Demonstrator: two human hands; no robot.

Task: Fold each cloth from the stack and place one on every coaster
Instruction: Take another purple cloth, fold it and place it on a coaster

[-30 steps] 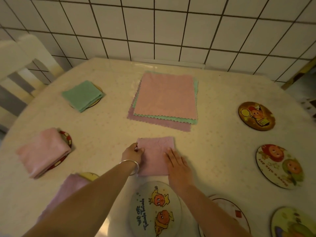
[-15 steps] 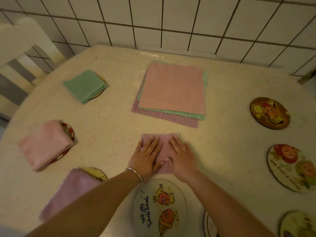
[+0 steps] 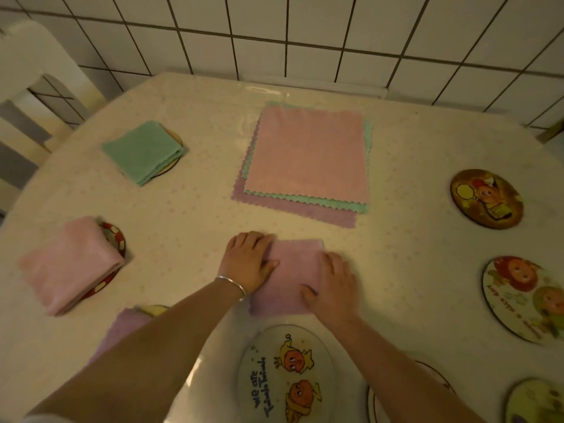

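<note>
A folded purple cloth [image 3: 291,271] lies on the table in front of me. My left hand [image 3: 248,262] holds its left edge, fingers curled at the top corner. My right hand [image 3: 334,285] lies on its right side, thumb on the cloth. Behind it sits the stack of flat cloths [image 3: 308,157], pink on top, then green and purple. A bare white coaster with cartoon figures [image 3: 287,377] lies just below the folded cloth. Folded cloths rest on coasters at the left: green [image 3: 143,152], pink [image 3: 70,264], purple [image 3: 122,331].
Bare coasters lie along the right: a brown one [image 3: 486,198], a white one [image 3: 525,297], and others at the bottom right [image 3: 534,401]. A white chair [image 3: 33,96] stands at the left. A tiled wall [image 3: 305,35] backs the table.
Both hands lay flat side by side on the folded cloth half a second ago. They have slid apart to its left and right edges.
</note>
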